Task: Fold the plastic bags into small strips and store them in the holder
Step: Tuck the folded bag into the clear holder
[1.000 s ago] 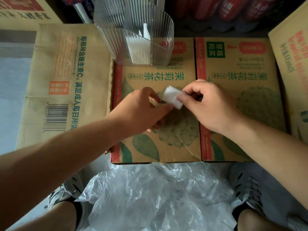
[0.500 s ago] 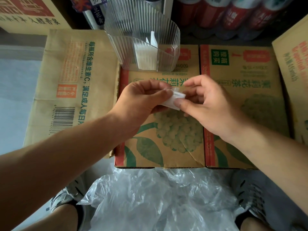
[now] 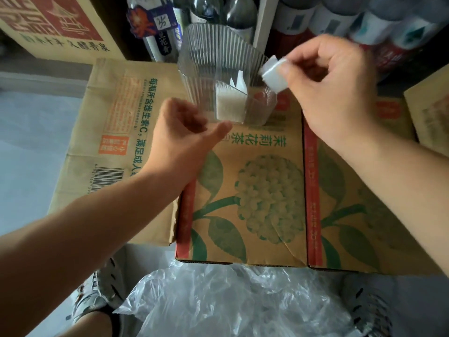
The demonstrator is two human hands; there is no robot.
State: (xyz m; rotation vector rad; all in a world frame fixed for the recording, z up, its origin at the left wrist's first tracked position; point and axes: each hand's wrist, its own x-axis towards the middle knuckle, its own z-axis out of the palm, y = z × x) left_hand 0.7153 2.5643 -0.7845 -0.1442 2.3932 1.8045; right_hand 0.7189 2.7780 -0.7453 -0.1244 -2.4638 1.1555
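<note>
White folded bag (image 3: 273,75), carton (image 3: 289,239) (茉莉花茶)

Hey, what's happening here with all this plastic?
A person is storing folded plastic bags. Their right hand pinches a small white folded bag by the rim of the clear ribbed plastic holder, which stands on a printed cardboard box and already holds folded white bags. Their left hand hovers empty beside the holder. Crumpled clear plastic bags lie below, not yet folded.

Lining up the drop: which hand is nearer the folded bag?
Right. The right hand pinches the folded bag by the holder's rim; the left hand, holding nothing, sits apart at the holder's front.
</note>
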